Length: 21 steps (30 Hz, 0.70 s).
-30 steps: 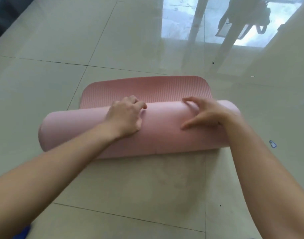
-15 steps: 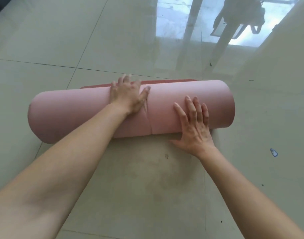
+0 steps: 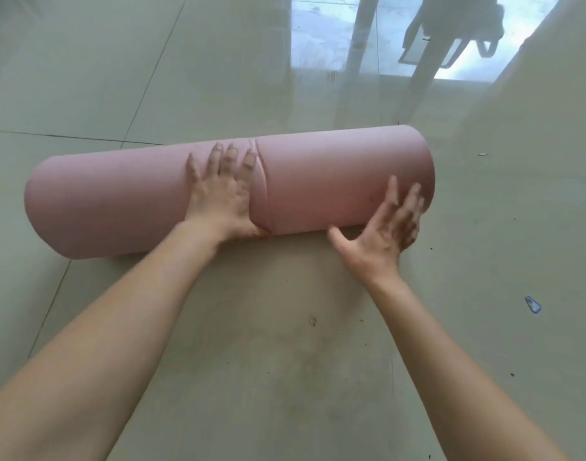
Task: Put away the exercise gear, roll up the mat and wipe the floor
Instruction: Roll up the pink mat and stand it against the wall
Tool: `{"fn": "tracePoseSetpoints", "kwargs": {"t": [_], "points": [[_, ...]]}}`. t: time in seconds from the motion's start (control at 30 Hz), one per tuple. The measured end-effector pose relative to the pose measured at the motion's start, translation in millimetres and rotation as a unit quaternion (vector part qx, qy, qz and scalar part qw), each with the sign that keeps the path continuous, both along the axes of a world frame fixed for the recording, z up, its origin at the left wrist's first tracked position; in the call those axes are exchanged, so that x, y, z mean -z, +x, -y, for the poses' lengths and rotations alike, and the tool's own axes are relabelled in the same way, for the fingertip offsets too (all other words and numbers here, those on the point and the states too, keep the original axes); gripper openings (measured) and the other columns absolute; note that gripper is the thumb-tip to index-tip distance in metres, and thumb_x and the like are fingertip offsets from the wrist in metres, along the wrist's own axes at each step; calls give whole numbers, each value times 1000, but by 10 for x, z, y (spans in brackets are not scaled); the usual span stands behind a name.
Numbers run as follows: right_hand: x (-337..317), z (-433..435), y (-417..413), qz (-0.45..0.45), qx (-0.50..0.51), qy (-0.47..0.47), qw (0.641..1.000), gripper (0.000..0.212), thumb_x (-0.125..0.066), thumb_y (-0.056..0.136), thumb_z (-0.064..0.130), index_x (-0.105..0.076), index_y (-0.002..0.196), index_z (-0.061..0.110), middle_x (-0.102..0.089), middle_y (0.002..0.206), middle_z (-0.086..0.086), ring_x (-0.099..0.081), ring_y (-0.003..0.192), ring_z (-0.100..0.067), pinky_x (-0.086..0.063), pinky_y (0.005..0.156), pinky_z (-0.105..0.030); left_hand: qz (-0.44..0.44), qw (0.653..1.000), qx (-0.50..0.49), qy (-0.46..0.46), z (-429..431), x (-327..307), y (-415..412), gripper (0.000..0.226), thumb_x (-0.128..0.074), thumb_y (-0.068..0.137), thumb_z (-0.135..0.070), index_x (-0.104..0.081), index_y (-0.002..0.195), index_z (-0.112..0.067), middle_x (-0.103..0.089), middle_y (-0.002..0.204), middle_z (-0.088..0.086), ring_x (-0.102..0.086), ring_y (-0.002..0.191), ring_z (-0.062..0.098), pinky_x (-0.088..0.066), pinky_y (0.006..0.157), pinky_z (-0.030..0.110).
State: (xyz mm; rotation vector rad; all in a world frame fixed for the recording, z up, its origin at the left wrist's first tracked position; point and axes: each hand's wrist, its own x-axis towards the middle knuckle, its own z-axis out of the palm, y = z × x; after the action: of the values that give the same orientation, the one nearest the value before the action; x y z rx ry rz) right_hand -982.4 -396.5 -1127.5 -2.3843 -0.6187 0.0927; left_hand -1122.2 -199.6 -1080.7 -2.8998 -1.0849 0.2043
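The pink exercise mat (image 3: 324, 181) lies fully rolled into a thick cylinder across the tiled floor, with a crease near its middle. My left hand (image 3: 221, 197) presses flat on top of the roll just left of the crease, fingers spread. My right hand (image 3: 384, 227) rests against the near side of the roll close to its right end, fingers apart and thumb out toward the floor. No flat part of the mat shows beyond the roll.
The glossy tile floor (image 3: 285, 361) in front of the roll carries a dusty smudge and small specks of dirt. A small blue-and-white scrap (image 3: 532, 305) lies to the right. Reflections of a window and furniture shine on the floor at the far right.
The last flat strip of mat has been rolled up and the roll has moved away from me. My left hand now lies flat on top; my right hand slid toward the right end.
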Motion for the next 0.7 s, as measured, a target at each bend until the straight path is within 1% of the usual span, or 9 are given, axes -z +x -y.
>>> {"fn": "tracePoseSetpoints", "kwargs": {"t": [0.07, 0.1, 0.17, 0.23, 0.27, 0.3, 0.4, 0.5, 0.7], "points": [[71, 95, 194, -131, 90, 66, 985, 132, -85, 65, 56, 2, 159, 22, 2, 164, -20, -3, 153, -33, -9, 120, -46, 4, 1000, -3, -27, -215, -74, 98, 146, -73, 42, -82, -1, 154, -25, -14, 160, 11, -11, 149, 29, -7, 118, 60], [58, 124, 315, -232, 128, 108, 958, 137, -87, 64, 57, 5, 159, 22, -5, 164, -18, -14, 152, -32, -14, 120, -43, 1, 1000, -1, -31, -286, -89, 128, 146, -73, 40, -83, -1, 154, -27, -15, 160, 10, -12, 149, 29, -8, 118, 59], [-65, 127, 508, -436, 160, 233, 854, 143, -89, 54, 64, -1, 159, 23, -31, 158, -10, -42, 140, -26, -35, 116, -43, -5, 1000, 4, -24, -339, -78, 156, 145, -71, 40, -85, 0, 154, -31, -14, 160, 12, -11, 149, 30, -8, 117, 59], [-194, 44, 607, -571, 141, 354, 727, 107, -87, 59, 62, -42, 146, 19, -60, 139, -7, -61, 122, -25, -52, 102, -47, -6, 1000, 8, -13, -296, -33, 128, 145, -71, 39, -85, 3, 153, -33, -9, 160, 15, -7, 149, 33, -5, 117, 60], [-231, -32, 621, -601, 138, 392, 682, 83, -84, 66, 60, -56, 132, 19, -69, 127, -8, -66, 115, -27, -54, 98, -50, -9, 1000, 11, -4, -244, 7, 94, 146, -71, 39, -85, 5, 152, -32, -7, 160, 16, -4, 149, 34, -3, 116, 62], [-257, -112, 615, -610, 143, 408, 664, 72, -83, 69, 59, -61, 125, 20, -73, 118, -8, -68, 111, -30, -55, 94, -55, -12, 1000, 15, 8, -181, 50, 58, 148, -71, 38, -85, 6, 152, -31, -5, 159, 18, -2, 149, 35, -2, 115, 63], [-306, -267, 563, -589, 182, 401, 678, 84, -90, 58, 58, -58, 127, 23, -76, 110, -7, -71, 103, -32, -56, 84, -63, 5, 1000, 4, 26, -8, 139, -8, 144, -73, 42, -81, 2, 153, -29, -6, 158, 19, -2, 148, 37, -1, 115, 65], [-357, -228, 505, -563, 220, 402, 688, 93, -94, 51, 53, -55, 129, 21, -75, 111, -6, -73, 98, -30, -60, 77, -56, 25, 999, -2, 43, 88, 96, -43, 135, -74, 48, -77, -4, 153, -29, -14, 158, 18, -9, 148, 35, -5, 116, 62], [-888, -208, 387, -500, 199, 417, 733, 75, -91, 60, 42, -56, 123, 23, -72, 115, 1, -72, 99, -21, -62, 78, -47, 117, 992, -24, 25, 96, -266, -256, 134, -77, 44, -74, -17, 153, -27, -32, 153, 17, -26, 144, 33, -18, 115, 60]]}}
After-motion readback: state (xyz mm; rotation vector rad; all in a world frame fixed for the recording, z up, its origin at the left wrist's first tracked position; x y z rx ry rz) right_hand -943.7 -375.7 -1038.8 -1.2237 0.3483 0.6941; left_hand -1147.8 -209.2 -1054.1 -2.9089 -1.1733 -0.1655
